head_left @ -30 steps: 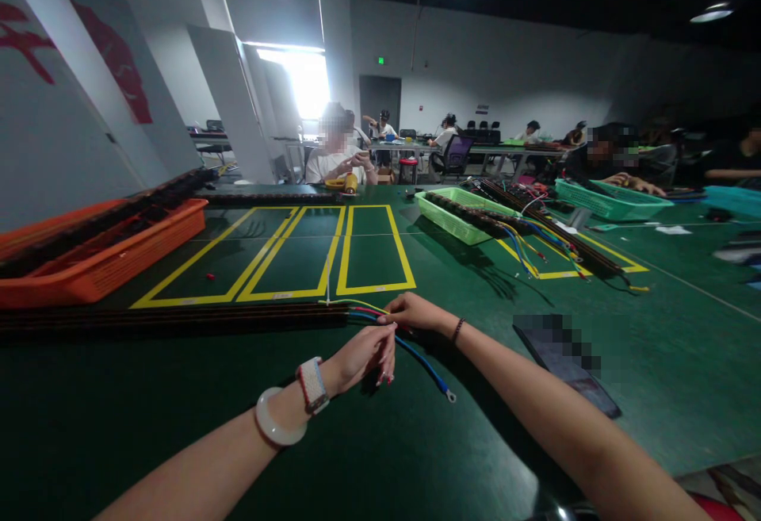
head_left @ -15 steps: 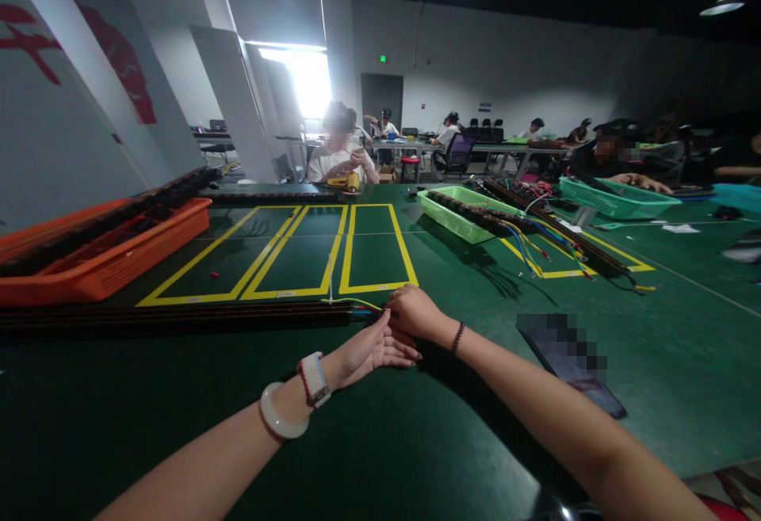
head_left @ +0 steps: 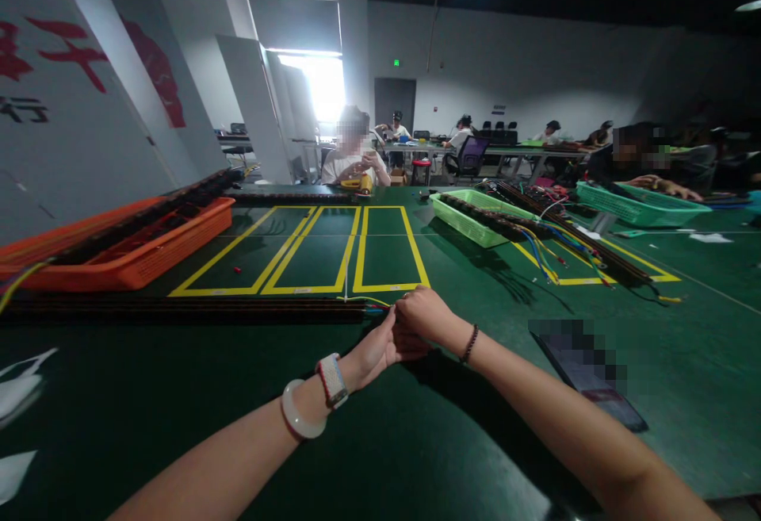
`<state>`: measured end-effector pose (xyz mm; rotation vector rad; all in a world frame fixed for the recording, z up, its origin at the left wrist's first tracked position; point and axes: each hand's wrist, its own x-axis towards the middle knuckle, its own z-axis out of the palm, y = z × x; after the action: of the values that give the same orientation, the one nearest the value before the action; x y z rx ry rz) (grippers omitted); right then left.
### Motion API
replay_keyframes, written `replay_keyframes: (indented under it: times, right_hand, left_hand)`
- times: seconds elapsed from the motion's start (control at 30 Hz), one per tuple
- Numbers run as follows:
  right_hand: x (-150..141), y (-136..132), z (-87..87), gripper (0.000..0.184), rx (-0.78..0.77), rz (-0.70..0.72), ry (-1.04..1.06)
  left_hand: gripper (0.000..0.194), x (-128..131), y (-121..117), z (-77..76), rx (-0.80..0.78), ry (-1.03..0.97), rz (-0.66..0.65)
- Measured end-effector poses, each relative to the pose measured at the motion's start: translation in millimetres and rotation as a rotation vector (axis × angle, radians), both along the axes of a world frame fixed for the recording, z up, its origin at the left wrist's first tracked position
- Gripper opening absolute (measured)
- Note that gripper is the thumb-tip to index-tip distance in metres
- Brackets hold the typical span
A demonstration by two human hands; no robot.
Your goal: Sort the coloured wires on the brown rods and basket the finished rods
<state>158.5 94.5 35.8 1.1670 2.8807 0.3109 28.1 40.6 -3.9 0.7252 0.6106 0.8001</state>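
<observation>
A long dark bundle of sleeved cables (head_left: 238, 310) lies across the table in front of me, with thin coloured wires (head_left: 376, 310) coming out of its right end. A white cable tie (head_left: 346, 277) sticks up near that end. My left hand (head_left: 376, 352), wearing a watch and a pale bangle, is closed at the wire ends, thumb uppermost. Meeting it from the right, my right hand (head_left: 429, 317) is closed over the same wire ends. The tips are hidden between the fingers.
An orange basket (head_left: 148, 255) with dark harnesses stands at left. Green baskets (head_left: 469, 224) and more harnesses lie at right, near a dark flat device (head_left: 586, 378). Yellow tape frames (head_left: 389, 288) mark the table. A person (head_left: 357, 164) sits opposite; others work farther back.
The view has turned slightly left, bringing white pieces into sight at the left edge. My left fingers, stretched out before, are now curled in under my right hand.
</observation>
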Motion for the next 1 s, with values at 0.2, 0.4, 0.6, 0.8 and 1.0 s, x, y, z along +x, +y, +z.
replay_keyframes:
  times: [0.2, 0.4, 0.6, 0.8, 1.0]
  right_hand:
    - [-6, -11, 5.0, 0.02, -0.01, -0.034, -0.011]
    - [-20, -29, -2.4, 0.017, 0.078, -0.018, -0.041]
    - [-21, -51, -13.7, 0.024, 0.122, -0.077, -0.043]
    - [-11, -70, -30.2, 0.048, 0.156, -0.085, 0.035]
    - [7, -64, -2.7, 0.036, -0.026, -0.003, 0.179]
  left_hand:
    - [0.026, -3, 11, -6.1, -0.113, -0.125, 0.131]
    - [0.021, -4, 11, 0.1, -0.22, -0.076, 0.209]
    - [0.02, -2, 12, 1.9, -0.291, -0.102, 0.191]
    - [0.029, 2, 16, -3.3, -0.26, -0.172, 0.182]
    - [0.025, 2, 18, -7.1, -0.23, -0.15, 0.142]
